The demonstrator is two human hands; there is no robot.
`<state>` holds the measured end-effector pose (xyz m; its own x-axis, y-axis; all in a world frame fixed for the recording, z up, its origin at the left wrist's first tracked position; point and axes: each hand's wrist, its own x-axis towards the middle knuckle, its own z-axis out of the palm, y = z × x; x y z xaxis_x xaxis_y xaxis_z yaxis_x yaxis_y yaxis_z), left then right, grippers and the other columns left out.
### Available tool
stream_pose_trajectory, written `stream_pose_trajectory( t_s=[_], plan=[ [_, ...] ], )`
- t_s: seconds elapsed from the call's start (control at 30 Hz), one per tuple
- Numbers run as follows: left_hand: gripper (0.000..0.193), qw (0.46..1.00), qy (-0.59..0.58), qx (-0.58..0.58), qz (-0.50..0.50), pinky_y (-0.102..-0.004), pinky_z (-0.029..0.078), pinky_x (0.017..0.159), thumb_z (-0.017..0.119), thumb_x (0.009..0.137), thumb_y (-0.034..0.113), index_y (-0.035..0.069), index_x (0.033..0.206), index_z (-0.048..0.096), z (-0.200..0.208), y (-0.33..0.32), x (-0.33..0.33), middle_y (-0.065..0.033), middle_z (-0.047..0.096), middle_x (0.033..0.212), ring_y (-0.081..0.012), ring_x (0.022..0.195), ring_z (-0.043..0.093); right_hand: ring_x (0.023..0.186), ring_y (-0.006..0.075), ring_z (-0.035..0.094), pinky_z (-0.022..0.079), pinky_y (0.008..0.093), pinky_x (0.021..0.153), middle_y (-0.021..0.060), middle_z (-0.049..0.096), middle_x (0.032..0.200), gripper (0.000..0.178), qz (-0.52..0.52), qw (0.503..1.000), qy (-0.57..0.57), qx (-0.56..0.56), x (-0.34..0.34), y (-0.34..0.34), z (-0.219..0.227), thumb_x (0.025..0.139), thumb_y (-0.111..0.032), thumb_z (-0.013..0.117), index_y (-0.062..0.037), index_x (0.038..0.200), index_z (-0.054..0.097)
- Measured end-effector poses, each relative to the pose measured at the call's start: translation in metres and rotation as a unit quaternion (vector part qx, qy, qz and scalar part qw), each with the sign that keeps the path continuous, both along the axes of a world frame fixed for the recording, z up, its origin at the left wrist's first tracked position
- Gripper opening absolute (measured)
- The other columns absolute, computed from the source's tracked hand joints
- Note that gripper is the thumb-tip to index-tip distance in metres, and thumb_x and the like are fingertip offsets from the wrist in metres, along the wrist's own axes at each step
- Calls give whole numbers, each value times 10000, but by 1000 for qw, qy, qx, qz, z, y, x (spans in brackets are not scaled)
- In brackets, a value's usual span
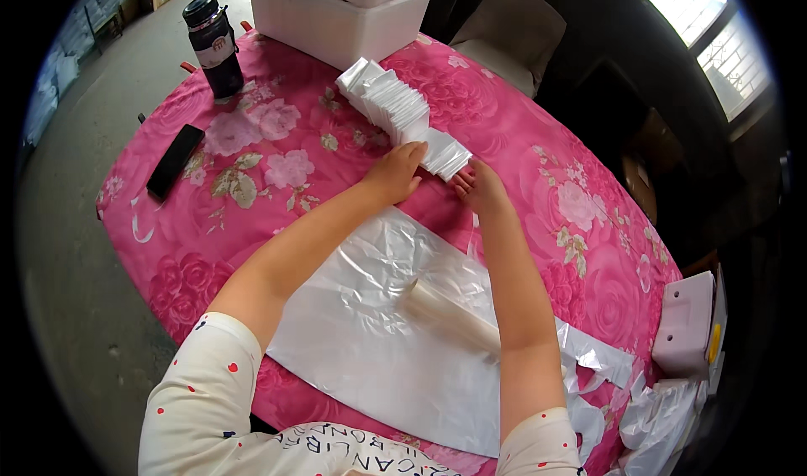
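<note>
A slanting row of folded white plastic bags [391, 104] lies across the flowered tablecloth. Its near end [445, 155] fans out flatter than the rest. My left hand [397, 173] rests against the left side of that end, fingertips touching the bags and thumb apart. On the other side, my right hand [481, 187] has its fingers loosely bent and spread, by the bags' right corner. Below both hands a large sheet of whitish plastic film [361, 333] is spread out. A pale, blurred roll or tube [450, 314] lies on it, partly behind my right forearm.
White foam boxes [336, 26] are stacked at the table's far edge. A dark bottle [217, 49] and a black phone [175, 162] stand and lie at the left. Crumpled plastic [660, 421] and a white container [683, 325] are at the right. A chair [513, 34] stands beyond the pink table [588, 215].
</note>
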<state>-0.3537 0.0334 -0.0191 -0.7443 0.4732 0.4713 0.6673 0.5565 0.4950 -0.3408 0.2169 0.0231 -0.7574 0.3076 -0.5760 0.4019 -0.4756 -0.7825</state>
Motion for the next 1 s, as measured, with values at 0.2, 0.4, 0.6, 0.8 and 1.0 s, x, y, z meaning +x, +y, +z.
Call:
stream_pose_trajectory(
  t_s=[0.2,0.4,0.6,0.8,1.0],
  plan=[
    [642,993,-39,89,61,-393,433,908,722,702,146,-11,1250,426,-6,-1,-15,-206,521,1162,-357,1062,514,565,86,412,332,240,538,-29,538,679,249,133,991,22,4,-23,-3,1,836,-373,578,-125,824,568],
    [623,978,-28,171,113,-394,463,852,722,712,133,-19,1241,431,11,0,-5,-206,510,1181,-334,999,557,703,155,505,391,288,621,70,571,816,496,187,915,190,303,-43,-23,-11,764,-494,651,-36,953,634],
    [642,959,78,214,169,-435,361,969,682,746,169,-58,1258,369,6,-40,-14,-257,413,1249,-387,1110,439,1121,362,424,366,414,943,234,444,1184,822,165,699,327,615,-33,-52,-27,661,-396,773,77,1227,410],
    [987,803,-331,488,84,-361,10,1116,361,889,590,-125,1351,-140,-1,-13,-52,-244,-111,1468,-291,1379,-91,1265,437,270,253,458,1053,293,247,1375,1022,121,677,269,674,-35,-84,-47,641,-280,785,54,1377,158],
    [967,797,-292,515,119,-358,-3,1116,326,902,586,-160,1339,-107,-20,23,-87,-280,-104,1457,-301,1378,-76,1285,439,249,227,449,1071,302,223,1391,970,119,680,272,671,-54,-80,-54,667,-231,762,69,1371,166]
  ],
)
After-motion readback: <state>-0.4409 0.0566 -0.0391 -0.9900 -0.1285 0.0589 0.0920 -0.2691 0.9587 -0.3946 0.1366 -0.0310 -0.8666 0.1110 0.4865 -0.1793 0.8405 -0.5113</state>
